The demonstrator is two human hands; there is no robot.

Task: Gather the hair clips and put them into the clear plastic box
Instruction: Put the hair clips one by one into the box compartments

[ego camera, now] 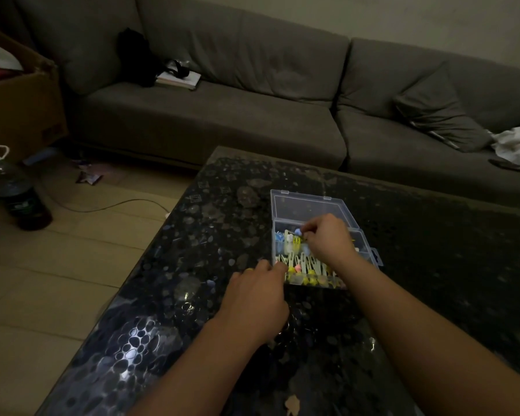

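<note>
A long grey-brown fabric sofa [252,94] lines the wall in dim light. Pale tiled floor [57,265] surrounds a dark pebble-patterned glass table [192,265].

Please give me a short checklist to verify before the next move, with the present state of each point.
1. Clear plastic box lid is open: ok.
2. Box rests flat on the table: ok.
3. Left hand steadies the box at its near left corner: ok.
4. Right hand is over the box, fingers pinched: ok.
5. What the right-hand grip holds: cannot tell.
6. Any hair clips left outside the box: cannot tell, the table is dark.
</note>
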